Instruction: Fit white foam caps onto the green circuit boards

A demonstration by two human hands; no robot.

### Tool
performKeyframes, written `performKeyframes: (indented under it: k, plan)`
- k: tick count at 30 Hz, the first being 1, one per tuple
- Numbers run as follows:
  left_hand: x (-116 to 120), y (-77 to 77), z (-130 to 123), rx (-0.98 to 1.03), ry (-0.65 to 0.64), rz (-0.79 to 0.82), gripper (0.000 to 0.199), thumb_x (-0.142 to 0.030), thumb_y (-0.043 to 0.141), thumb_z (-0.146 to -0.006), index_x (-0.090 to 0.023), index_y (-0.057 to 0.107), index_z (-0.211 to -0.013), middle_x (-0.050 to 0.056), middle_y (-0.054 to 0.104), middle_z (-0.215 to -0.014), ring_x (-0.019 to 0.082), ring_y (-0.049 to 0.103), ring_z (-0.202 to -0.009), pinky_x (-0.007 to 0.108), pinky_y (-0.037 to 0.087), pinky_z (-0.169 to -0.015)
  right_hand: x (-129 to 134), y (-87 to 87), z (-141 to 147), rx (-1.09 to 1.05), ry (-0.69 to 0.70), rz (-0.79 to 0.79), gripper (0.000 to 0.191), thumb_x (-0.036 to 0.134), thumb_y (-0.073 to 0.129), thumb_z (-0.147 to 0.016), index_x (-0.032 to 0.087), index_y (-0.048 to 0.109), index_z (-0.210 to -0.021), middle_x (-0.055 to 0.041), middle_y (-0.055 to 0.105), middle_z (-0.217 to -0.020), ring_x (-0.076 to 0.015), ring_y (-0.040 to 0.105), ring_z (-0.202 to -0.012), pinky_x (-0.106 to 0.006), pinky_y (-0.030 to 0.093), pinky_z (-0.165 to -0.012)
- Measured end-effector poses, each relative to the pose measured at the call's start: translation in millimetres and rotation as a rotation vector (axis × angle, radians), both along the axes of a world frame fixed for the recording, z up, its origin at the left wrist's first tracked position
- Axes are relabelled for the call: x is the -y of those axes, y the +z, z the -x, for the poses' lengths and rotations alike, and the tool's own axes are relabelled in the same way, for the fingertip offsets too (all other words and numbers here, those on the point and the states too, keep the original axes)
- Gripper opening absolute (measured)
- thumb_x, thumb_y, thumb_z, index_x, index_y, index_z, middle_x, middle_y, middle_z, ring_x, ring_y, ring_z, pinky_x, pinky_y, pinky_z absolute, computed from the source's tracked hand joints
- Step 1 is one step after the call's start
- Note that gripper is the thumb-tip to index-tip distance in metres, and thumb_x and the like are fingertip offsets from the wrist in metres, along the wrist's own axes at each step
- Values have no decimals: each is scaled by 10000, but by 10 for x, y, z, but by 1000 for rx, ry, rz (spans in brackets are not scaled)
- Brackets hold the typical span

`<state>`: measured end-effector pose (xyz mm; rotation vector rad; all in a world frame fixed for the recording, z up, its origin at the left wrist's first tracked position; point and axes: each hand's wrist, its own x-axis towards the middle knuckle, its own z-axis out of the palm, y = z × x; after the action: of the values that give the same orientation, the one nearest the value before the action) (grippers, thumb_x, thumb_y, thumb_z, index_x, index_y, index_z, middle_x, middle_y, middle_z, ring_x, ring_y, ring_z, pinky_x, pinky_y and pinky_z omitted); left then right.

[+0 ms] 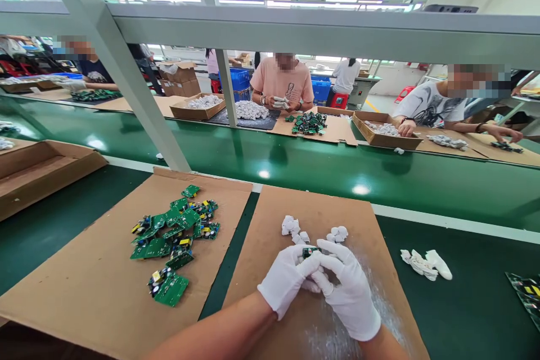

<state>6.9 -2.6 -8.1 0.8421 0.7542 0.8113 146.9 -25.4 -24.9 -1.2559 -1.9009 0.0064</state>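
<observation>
A small green circuit board (311, 252) is held up between my two white-gloved hands, over a brown cardboard sheet (270, 236). My left hand (287, 275) is closed on its left side. My right hand (350, 289) curls its fingers around the right side; they hide most of the board. Whether anything else is in the fingers I cannot tell. Just beyond my hands lie small white lumpy pieces (291, 226), with a second little group of white pieces (337, 234) to the right. White powdery smears mark the cardboard beside my right hand.
To the left, a pile of green circuit boards (177, 230) lies on another cardboard sheet (84, 287). Crumpled white cloth (426, 264) and a board (525, 292) are at right. Behind runs a green conveyor (270, 163) under a metal frame (295, 34); co-workers sit opposite.
</observation>
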Motion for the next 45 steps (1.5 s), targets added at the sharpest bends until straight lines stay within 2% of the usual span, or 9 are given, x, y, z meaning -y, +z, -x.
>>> performKeyframes:
  k: [6,10,14,18,24,28,32,40,45]
  plan:
    - [12,59,-4,16,13,-38,344,-385,633,-712,-126,583,-934,42,564,-776,98,512,-602,195,438,-481,11,-31,-28,-353,39,345,433,332,526,-813,214,464,-1224,-95,568,-1205,-247,545,-1085,-403,483,-885]
    - [40,4,10,84,14,-92,356,-428,508,-803,-139,566,-1002,33,533,-774,106,512,-634,235,474,-553,2,-25,18,-339,52,559,491,363,536,-809,208,448,-1267,-72,606,-1179,-234,574,-1054,-356,498,-871]
    - [95,-34,15,82,-10,-122,371,-414,443,-846,-164,523,-1109,65,557,-905,135,552,-744,281,502,-657,6,53,54,-330,13,582,405,385,496,-831,197,546,-1186,-66,651,-1111,-222,595,-1022,-311,498,-861]
    - [95,5,-5,93,-60,-67,326,-368,491,-828,-154,545,-1068,66,568,-885,111,554,-680,224,495,-563,-6,35,8,-365,16,603,386,419,490,-833,193,581,-1132,-69,685,-1031,-212,627,-953,-291,512,-822]
    - [36,19,2,179,-89,8,246,-360,555,-785,-132,586,-873,27,517,-732,78,505,-582,191,478,-501,-23,-58,-108,-280,78,312,563,429,571,-773,199,449,-1272,-110,576,-1198,-257,569,-1043,-386,503,-851]
    - [36,-67,-5,239,-93,95,287,-384,535,-797,-151,582,-957,31,542,-741,80,517,-587,231,482,-570,-45,-21,-69,39,50,-9,286,270,593,-776,270,628,-1060,-75,607,-1125,-235,576,-1009,-397,493,-857]
    - [51,-53,-13,192,-62,113,293,-401,557,-782,-143,593,-915,23,548,-718,77,513,-566,233,467,-564,-50,14,-27,153,84,-124,252,247,604,-777,295,640,-1021,-42,624,-1105,-225,548,-1048,-383,483,-869]
    - [48,85,12,59,-53,45,265,-338,656,-699,-124,591,-840,21,556,-721,79,512,-560,193,459,-492,-1,-31,-14,-336,244,387,609,389,445,-865,215,216,-1402,-105,430,-1362,-239,441,-1212,-408,380,-1004]
    - [35,58,2,178,-99,146,247,-358,627,-721,-126,587,-796,20,554,-673,98,540,-564,246,474,-572,-33,-25,-3,-440,314,506,558,409,438,-867,223,306,-1376,-84,529,-1282,-228,480,-1182,-369,401,-994]
